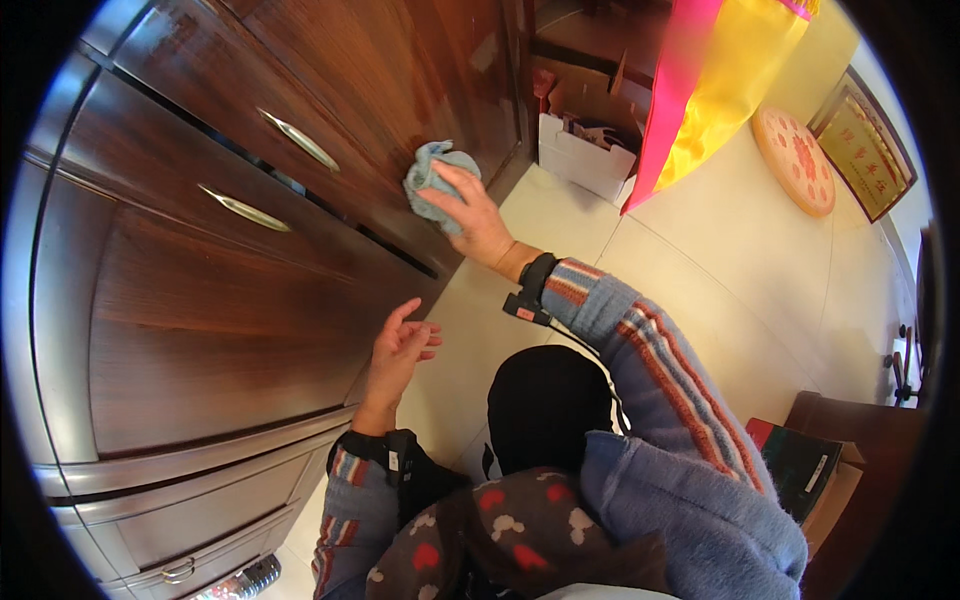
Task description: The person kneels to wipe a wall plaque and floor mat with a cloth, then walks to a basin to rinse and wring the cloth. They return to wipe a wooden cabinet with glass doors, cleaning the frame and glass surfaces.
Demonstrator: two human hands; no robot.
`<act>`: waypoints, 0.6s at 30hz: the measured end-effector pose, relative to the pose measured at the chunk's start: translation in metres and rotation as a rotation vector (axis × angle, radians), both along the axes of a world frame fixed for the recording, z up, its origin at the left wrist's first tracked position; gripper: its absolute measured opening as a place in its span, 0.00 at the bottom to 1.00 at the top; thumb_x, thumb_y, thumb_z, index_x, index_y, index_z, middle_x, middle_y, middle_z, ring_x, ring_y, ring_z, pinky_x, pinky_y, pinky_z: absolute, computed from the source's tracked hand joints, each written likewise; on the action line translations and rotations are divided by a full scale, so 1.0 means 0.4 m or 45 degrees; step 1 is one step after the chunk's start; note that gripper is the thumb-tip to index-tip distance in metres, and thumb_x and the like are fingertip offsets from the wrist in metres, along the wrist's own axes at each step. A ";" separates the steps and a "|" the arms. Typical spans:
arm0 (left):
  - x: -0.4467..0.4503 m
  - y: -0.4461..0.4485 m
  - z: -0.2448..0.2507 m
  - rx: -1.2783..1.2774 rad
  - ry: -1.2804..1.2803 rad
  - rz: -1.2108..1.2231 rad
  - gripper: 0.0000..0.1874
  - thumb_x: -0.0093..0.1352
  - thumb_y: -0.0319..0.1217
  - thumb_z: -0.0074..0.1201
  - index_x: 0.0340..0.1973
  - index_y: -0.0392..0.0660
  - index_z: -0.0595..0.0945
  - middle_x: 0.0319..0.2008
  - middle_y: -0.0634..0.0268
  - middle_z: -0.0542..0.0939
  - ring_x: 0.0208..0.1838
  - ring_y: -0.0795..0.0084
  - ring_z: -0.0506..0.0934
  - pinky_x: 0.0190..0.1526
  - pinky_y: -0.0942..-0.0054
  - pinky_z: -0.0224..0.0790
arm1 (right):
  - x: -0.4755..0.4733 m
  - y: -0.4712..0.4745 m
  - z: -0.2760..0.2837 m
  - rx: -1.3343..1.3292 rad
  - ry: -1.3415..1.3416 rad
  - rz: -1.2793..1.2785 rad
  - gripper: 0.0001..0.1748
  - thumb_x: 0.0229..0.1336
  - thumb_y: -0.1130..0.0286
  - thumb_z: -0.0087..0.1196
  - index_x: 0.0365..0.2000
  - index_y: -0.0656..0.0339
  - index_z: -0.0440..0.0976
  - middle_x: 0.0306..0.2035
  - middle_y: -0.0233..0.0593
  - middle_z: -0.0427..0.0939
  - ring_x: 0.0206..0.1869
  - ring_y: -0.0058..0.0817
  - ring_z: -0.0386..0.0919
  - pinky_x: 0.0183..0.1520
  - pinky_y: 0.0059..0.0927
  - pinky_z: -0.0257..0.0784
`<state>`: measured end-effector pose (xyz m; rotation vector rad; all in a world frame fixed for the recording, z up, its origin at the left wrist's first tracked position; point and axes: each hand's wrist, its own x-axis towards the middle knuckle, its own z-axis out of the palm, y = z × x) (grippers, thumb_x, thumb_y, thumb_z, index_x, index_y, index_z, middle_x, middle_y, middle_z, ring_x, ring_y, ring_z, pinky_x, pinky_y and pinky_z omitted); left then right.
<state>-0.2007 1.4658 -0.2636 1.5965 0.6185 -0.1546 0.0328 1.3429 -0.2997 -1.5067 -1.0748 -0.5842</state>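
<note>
My right hand (477, 217) presses a crumpled grey-blue cloth (431, 184) against the lower part of a dark brown wooden cabinet door (360, 82). The fingers are spread over the cloth and cover part of it. Lower down, my left hand (401, 349) is held in front of the neighbouring door (225, 330) with its fingers apart and nothing in it. Each of these two doors carries a slim metal handle, one handle (300, 140) on the wiped side and the other handle (244, 208) across the dark gap.
White cardboard box (581, 157) with items stands past the cabinet's edge, beside a pink and yellow satin banner (697, 90). A round patterned stool top (793, 161) and framed gold plaque (862, 146) lean by the wall. Bottles (251, 579) lie low left; a box (799, 465) is right.
</note>
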 end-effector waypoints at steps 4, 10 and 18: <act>0.008 -0.013 0.024 -0.022 -0.035 0.017 0.27 0.79 0.31 0.52 0.73 0.47 0.68 0.51 0.58 0.84 0.50 0.69 0.83 0.51 0.71 0.76 | 0.137 -0.022 0.046 0.140 0.009 -0.302 0.40 0.41 0.86 0.65 0.59 0.49 0.76 0.66 0.48 0.71 0.68 0.52 0.68 0.71 0.47 0.66; 0.014 -0.017 0.031 -0.073 -0.068 0.017 0.26 0.80 0.32 0.51 0.73 0.46 0.67 0.51 0.59 0.84 0.50 0.70 0.83 0.52 0.70 0.75 | 0.400 -0.020 0.264 0.489 -0.094 -0.324 0.26 0.61 0.80 0.52 0.60 0.60 0.76 0.64 0.51 0.75 0.71 0.50 0.68 0.72 0.43 0.62; 0.007 -0.018 0.034 -0.003 -0.028 0.023 0.26 0.80 0.32 0.51 0.72 0.45 0.68 0.50 0.59 0.85 0.50 0.70 0.83 0.51 0.71 0.76 | 0.314 0.019 -0.276 0.155 0.760 -0.503 0.38 0.58 0.78 0.61 0.69 0.57 0.66 0.67 0.56 0.70 0.70 0.55 0.66 0.73 0.42 0.62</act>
